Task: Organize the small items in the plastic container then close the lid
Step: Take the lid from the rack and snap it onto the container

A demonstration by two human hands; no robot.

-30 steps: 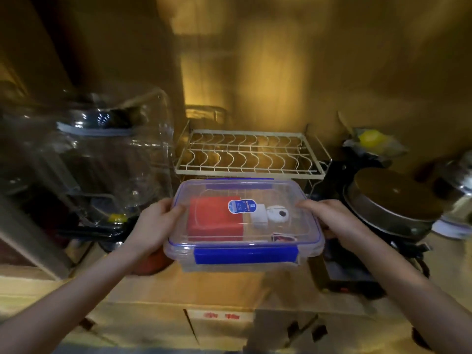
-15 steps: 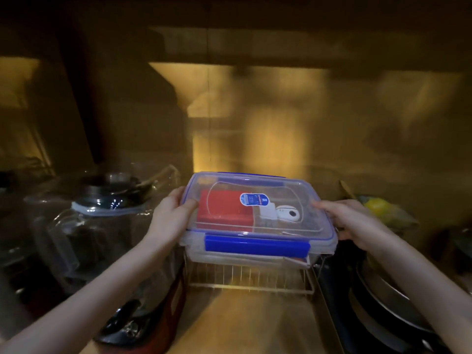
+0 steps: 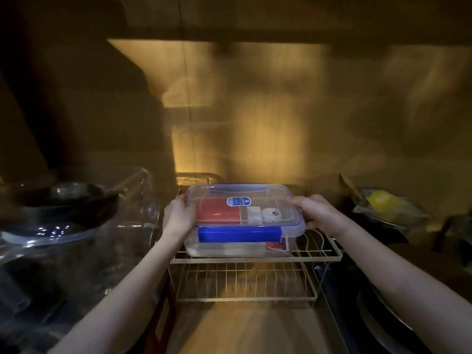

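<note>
The clear plastic container (image 3: 237,247) with a blue-trimmed lid (image 3: 255,192) rests on the top tier of a wire rack (image 3: 321,251). Its lid is on, and the blue front clip (image 3: 238,233) is folded down. Through the lid I see a red box (image 3: 217,213), a small white block (image 3: 254,214) and a round white item (image 3: 272,214). My left hand (image 3: 178,218) grips the container's left end. My right hand (image 3: 316,210) holds its right end, fingers over the lid edge.
A large clear jar with a dark lid (image 3: 63,213) stands to the left, close to my left arm. Dark pans (image 3: 383,315) sit low on the right, and a bowl with something yellow (image 3: 383,204) is behind them. A lower rack tier (image 3: 242,290) lies under the container.
Both hands carried the container up and forward over the rack, and it now sits on the rack's top tier. My view has tilted upward.
</note>
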